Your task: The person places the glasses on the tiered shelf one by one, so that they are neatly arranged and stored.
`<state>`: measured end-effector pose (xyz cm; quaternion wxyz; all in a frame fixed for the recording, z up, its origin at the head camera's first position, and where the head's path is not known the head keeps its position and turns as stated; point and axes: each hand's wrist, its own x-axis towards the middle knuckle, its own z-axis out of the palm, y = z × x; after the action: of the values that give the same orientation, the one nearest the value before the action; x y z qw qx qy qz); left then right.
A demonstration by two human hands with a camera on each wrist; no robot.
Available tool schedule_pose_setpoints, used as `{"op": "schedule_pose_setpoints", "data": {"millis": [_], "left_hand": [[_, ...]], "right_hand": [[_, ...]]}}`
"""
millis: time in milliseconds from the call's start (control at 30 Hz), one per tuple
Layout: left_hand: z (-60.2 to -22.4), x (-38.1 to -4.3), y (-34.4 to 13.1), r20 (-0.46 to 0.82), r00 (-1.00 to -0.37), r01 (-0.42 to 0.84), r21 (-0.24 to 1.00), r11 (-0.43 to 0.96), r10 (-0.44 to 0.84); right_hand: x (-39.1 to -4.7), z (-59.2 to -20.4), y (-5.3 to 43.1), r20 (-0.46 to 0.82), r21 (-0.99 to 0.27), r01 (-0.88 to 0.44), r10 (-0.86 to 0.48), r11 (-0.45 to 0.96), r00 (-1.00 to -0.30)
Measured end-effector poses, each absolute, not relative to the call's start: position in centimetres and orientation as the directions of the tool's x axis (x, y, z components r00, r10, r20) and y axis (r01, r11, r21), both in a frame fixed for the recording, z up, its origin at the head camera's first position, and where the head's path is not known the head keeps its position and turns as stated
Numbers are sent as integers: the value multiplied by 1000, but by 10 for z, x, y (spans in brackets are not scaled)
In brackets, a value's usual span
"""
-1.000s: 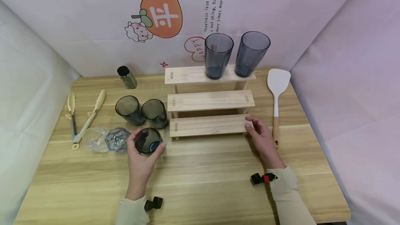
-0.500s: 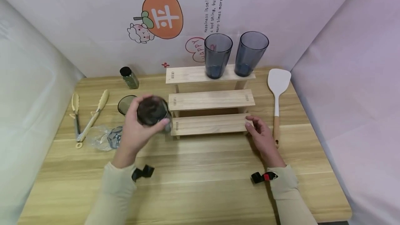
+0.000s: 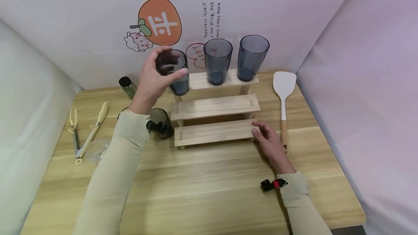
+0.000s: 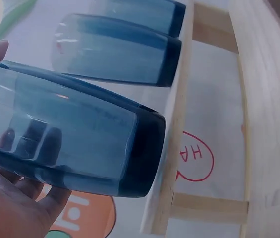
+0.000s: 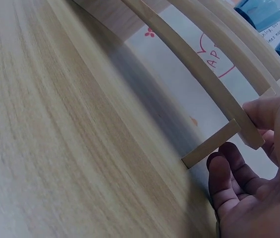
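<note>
My left hand [image 3: 151, 81] grips a tall blue-grey drinking glass [image 3: 180, 84] around its upper part, thumb on one side and fingers on the other. The glass is upright at the left end of the top step of a three-step wooden rack [image 3: 213, 133]. In the left wrist view its base [image 4: 147, 153] is close to the step's edge; contact cannot be made out. Two similar glasses, a middle one [image 3: 218, 62] and a right one [image 3: 252, 59], stand on the same step. My right hand [image 3: 270, 143] holds the right end of the lowest step between thumb and fingers.
A dark tumbler [image 3: 164, 130] stands left of the rack; another is mostly behind the left forearm. Tongs [image 3: 94, 128], a clear item [image 3: 97, 149] and a black-capped jar [image 3: 128, 87] are farther left. A white spatula [image 3: 284, 86] lies to the right.
My left hand has carried the glass from the table at the left, up and away, to the top step's left end. The right hand keeps its place on the rack.
</note>
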<state>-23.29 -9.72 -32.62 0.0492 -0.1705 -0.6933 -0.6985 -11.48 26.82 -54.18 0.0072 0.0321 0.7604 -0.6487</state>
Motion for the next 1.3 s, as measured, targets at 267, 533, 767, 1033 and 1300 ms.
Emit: {"op": "schedule_pose_setpoints", "data": {"millis": [267, 533, 767, 1033, 1300], "left_hand": [[-325, -256, -83, 275, -948, 275, 961, -18, 159], [-332, -268, -85, 276, -945, 274, 961, -35, 178], [-338, -256, -90, 277, -940, 281, 960, -5, 200], [-370, -196, -133, 186, -975, 219, 897, 384, 121], [-412, -145, -162, 172, -969, 245, 559, 792, 178]], "right_hand": [[-115, -542, 269, -50, -984, 58, 47, 167, -998], [-116, -541, 269, -43, -988, 47, 34, 149, -999], [-116, -542, 268, -39, -988, 42, 29, 145, -999], [-116, -544, 266, -49, -987, 53, 32, 151, -998], [-118, -545, 267, -49, -982, 55, 35, 179, -998]]}}
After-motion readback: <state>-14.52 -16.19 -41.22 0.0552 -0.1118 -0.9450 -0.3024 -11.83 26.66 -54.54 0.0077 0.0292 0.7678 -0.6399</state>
